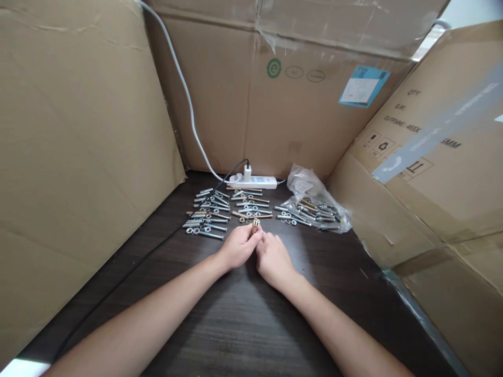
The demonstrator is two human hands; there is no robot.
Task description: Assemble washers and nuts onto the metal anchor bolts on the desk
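My left hand (239, 246) pinches a short brass-coloured expansion bolt (255, 225) between thumb and fingers, its end pointing up and away. Close against it, my right hand (275, 259) has its fingers curled in at the same bolt; their tips are partly hidden. Just beyond the hands lie sorted groups of bolt parts: a left group (212, 214) of long bolts, sleeves, nuts and washers, and a middle group (253, 205) of similar pieces. To the right is a smaller group (291, 215) beside a clear plastic bag (304, 180) with more expansion bolts in and around it.
A white power strip (255, 181) with a plugged-in charger stands behind the parts. Its black cable (149, 254) runs across the dark table (220, 324) to the lower left. Large cardboard boxes wall in the left (78, 131), back (220, 78) and right (428, 209).
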